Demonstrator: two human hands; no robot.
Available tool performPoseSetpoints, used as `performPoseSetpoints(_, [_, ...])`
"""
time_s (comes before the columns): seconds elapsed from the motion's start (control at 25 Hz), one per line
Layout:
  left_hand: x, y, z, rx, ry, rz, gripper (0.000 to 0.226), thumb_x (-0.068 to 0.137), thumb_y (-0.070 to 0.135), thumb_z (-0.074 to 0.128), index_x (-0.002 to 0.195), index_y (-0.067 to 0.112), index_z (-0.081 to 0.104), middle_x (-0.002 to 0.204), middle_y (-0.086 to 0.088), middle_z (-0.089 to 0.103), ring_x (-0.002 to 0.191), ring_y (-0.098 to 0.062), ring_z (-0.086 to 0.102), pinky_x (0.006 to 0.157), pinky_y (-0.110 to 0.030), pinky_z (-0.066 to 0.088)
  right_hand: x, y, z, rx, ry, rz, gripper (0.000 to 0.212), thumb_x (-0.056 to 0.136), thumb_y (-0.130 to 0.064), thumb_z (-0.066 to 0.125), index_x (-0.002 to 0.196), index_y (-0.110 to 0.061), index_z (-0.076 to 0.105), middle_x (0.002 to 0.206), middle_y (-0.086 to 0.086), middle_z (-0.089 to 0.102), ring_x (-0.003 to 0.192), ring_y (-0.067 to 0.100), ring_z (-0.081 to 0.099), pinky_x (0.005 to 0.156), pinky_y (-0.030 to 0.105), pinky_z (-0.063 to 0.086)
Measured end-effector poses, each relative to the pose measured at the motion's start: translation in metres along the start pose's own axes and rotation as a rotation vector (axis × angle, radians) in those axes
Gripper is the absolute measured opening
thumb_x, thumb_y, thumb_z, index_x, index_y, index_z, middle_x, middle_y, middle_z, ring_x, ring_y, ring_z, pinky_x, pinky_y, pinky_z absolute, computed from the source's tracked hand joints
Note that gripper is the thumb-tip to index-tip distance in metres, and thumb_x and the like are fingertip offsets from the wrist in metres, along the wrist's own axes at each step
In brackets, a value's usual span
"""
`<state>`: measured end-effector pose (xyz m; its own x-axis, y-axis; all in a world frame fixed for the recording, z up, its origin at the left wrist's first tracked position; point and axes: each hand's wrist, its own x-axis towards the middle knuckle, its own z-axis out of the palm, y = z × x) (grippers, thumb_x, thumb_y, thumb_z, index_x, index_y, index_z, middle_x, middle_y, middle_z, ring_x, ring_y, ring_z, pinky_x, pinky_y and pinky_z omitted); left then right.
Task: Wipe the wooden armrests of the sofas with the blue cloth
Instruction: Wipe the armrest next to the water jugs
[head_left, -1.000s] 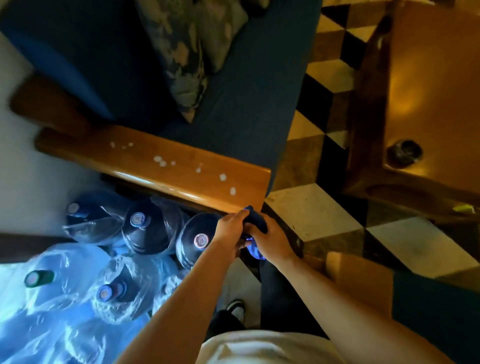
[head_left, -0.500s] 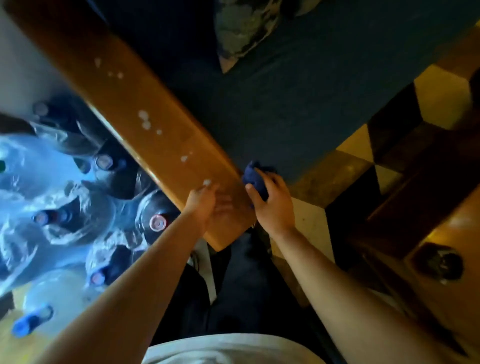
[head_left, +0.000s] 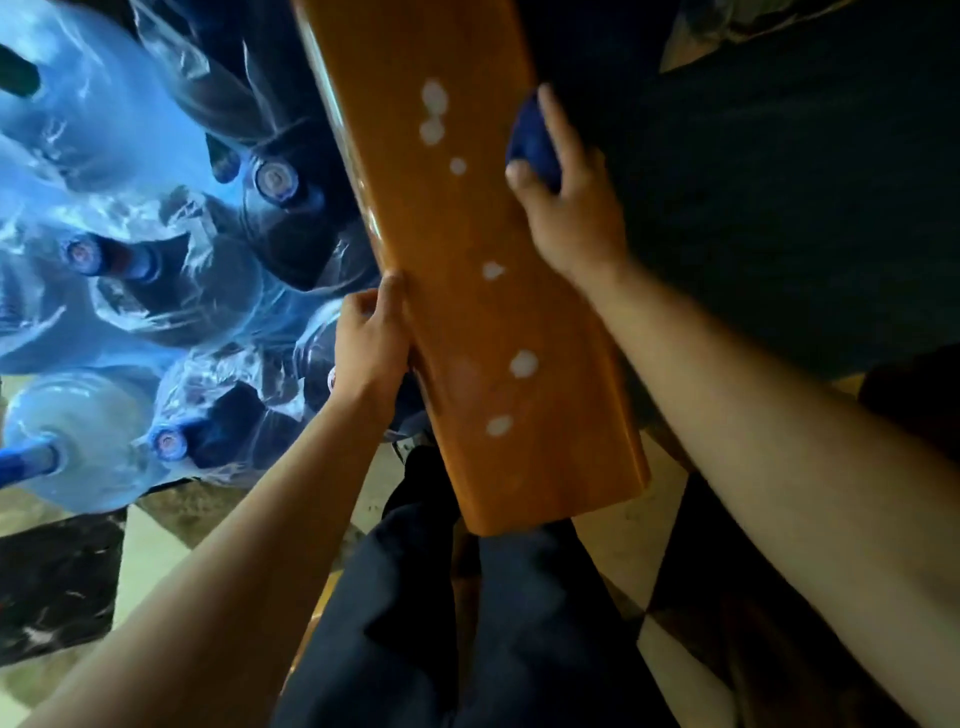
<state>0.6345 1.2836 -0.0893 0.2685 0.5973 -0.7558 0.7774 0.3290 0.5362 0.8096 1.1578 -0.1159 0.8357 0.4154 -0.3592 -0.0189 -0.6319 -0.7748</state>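
Note:
A long wooden armrest (head_left: 467, 312) runs from the top of the view down to its near end just above my legs. Several white spots dot its top. My right hand (head_left: 566, 208) presses a bunched blue cloth (head_left: 530, 143) against the armrest's right edge, beside the dark sofa seat (head_left: 779, 208). My left hand (head_left: 371, 343) grips the armrest's left edge, fingers curled over the wood, holding no cloth.
Several large water bottles wrapped in clear plastic (head_left: 156, 270) crowd the floor left of the armrest. A patterned cushion (head_left: 753, 26) lies on the seat at the top right. Checkered floor tiles (head_left: 130, 545) show below, and my dark trousers (head_left: 467, 623) stand against the armrest's end.
I have moved in over the armrest. My right hand slid the cloth farther along the right edge. My left hand shifted from the armrest's top near its end to its left edge.

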Motion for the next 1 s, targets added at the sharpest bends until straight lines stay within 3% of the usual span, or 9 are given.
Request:
performPoseSetpoints(0.08, [0.006,-0.004,0.002,-0.026,-0.029,0.026,0.052,0.093,0.07,0.045,0.112,0.025,0.062,0.103,0.002,0.076,0.084,-0.014,0.074,0.064,-0.028,0.058,0.028,-0.001,-0.012,0.335,-0.089,0.058,0.07,0.102,-0.036,0.057,0.163,-0.028,0.023,0.159,0.006,0.044,0.139,0.022,0.05,0.115,0.045,0.044])
performPoseSetpoints(0.2, [0.001,-0.008,0.005,-0.064,-0.069,-0.009,0.061,0.093,0.073,0.044,0.111,0.021,0.069,0.097,0.005,0.078,0.07,-0.003,0.075,0.057,-0.019,0.058,-0.03,0.025,-0.028,0.422,-0.171,0.164,0.059,0.104,-0.039,0.053,0.159,-0.028,0.034,0.154,-0.001,0.052,0.138,0.014,0.052,0.12,0.048,0.038])
performPoseSetpoints(0.32, [-0.01,-0.016,0.004,-0.096,-0.129,-0.053,0.059,0.092,0.075,0.042,0.105,0.024,0.068,0.102,0.0,0.078,0.089,-0.017,0.076,0.084,-0.04,0.062,-0.176,0.06,-0.032,0.044,-0.052,0.083,0.056,0.104,-0.048,0.046,0.157,-0.032,0.037,0.166,-0.001,0.033,0.15,0.013,0.034,0.126,0.045,0.028])
performPoseSetpoints(0.4, [-0.017,-0.019,0.004,-0.122,-0.141,-0.078,0.058,0.095,0.072,0.037,0.103,0.025,0.07,0.102,-0.002,0.079,0.096,-0.022,0.075,0.09,-0.048,0.06,-0.255,0.073,-0.024,-0.408,-0.078,-0.107,0.053,0.104,-0.057,0.036,0.155,-0.039,0.039,0.172,0.002,0.017,0.154,0.03,0.022,0.125,0.05,0.02])
performPoseSetpoints(0.48, [-0.02,-0.023,-0.001,-0.143,-0.178,-0.117,0.064,0.099,0.069,0.03,0.105,0.023,0.074,0.099,-0.004,0.081,0.095,-0.024,0.076,0.089,-0.048,0.061,-0.283,0.072,-0.002,-0.697,-0.146,-0.155,0.054,0.104,-0.063,0.029,0.155,-0.047,0.034,0.172,0.004,0.014,0.15,0.05,0.022,0.121,0.067,0.016])
performPoseSetpoints(0.56, [-0.019,-0.027,-0.007,-0.21,-0.239,-0.163,0.068,0.102,0.066,0.026,0.101,0.019,0.075,0.089,-0.003,0.083,0.087,-0.022,0.078,0.082,-0.042,0.062,-0.261,0.055,0.02,-0.8,-0.158,-0.207,0.055,0.103,-0.066,0.028,0.156,-0.053,0.025,0.173,0.003,0.013,0.149,0.056,0.019,0.118,0.074,0.014])
performPoseSetpoints(0.68, [-0.014,-0.034,-0.021,-0.273,-0.29,-0.234,0.067,0.102,0.065,0.026,0.101,0.014,0.07,0.083,-0.007,0.081,0.081,-0.025,0.079,0.064,-0.034,0.06,-0.186,0.023,0.052,-0.817,-0.048,-0.343,0.056,0.102,-0.069,0.025,0.156,-0.057,0.019,0.173,0.0,0.011,0.151,0.054,0.015,0.118,0.073,0.012])
performPoseSetpoints(0.8, [-0.017,-0.034,-0.032,-0.322,-0.379,-0.292,0.074,0.102,0.066,0.024,0.117,0.008,0.067,0.108,-0.019,0.076,0.1,-0.037,0.073,0.079,-0.045,0.061,-0.143,-0.003,0.074,-0.838,0.072,-0.328,0.055,0.103,-0.065,0.031,0.156,-0.052,0.026,0.172,-0.001,0.017,0.152,0.052,0.017,0.121,0.069,0.01])
performPoseSetpoints(1.0, [-0.02,-0.011,-0.035,-0.302,-0.433,-0.353,0.074,0.1,0.069,0.026,0.113,0.005,0.062,0.115,-0.017,0.066,0.097,-0.033,0.064,0.08,-0.044,0.052,-0.289,0.052,0.056,-0.954,-0.092,-0.434,0.059,0.104,-0.048,0.049,0.159,-0.044,0.028,0.172,0.0,0.017,0.142,0.05,0.035,0.12,0.069,0.02])
